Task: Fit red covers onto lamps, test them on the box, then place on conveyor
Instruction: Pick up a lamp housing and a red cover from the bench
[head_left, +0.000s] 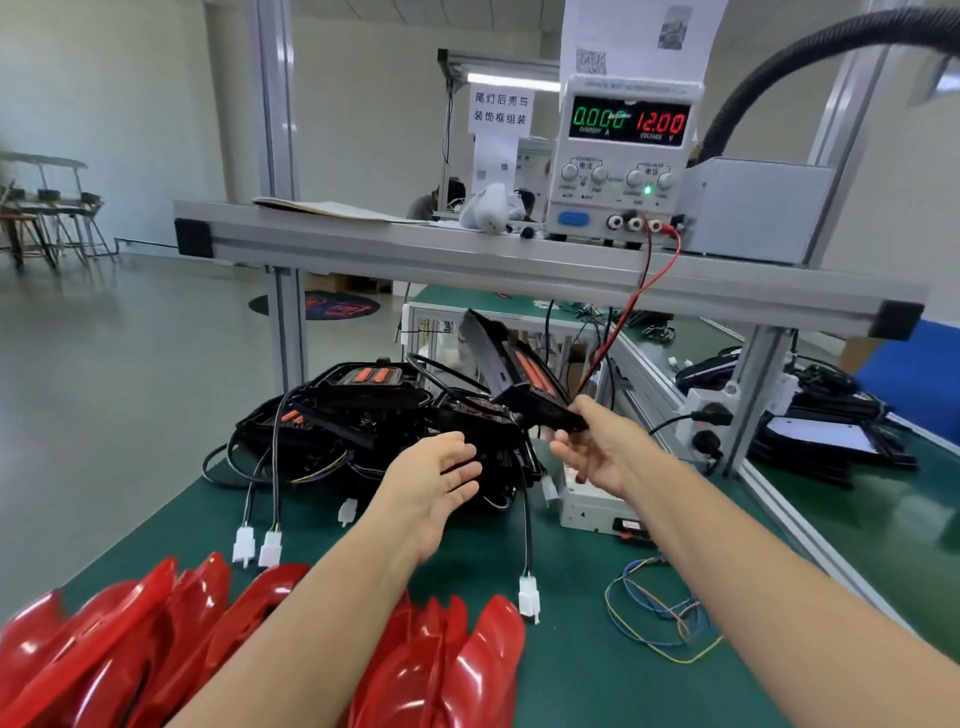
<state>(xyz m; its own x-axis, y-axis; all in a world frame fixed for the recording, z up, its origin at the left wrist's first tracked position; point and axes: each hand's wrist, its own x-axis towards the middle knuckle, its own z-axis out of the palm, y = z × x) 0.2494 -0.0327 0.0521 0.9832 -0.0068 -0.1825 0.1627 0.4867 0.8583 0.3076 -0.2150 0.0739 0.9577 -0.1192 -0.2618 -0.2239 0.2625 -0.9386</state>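
A: Here, which lamp is in hand?

B: I see the right hand (592, 452) pinching one black lamp (511, 371) by its lower edge, thumb on top and fingers curled beneath. The lamp is lifted and tilted, its orange strips facing up, clear of the pile of lamps (363, 415) on the green table (582, 670).

A: And the left hand?

B: My view shows the left hand (434, 488) with fingers straight and relaxed, holding nothing, reaching toward the pile just below the lifted lamp.

A: Where are the covers?

B: The red covers (156, 639) lie heaped at the table's near edge, on both sides of the left forearm. The small test box (592, 506) sits on the table under the right hand. Above, on the shelf, the power supply (623, 156) reads 0.000 and 12.00.
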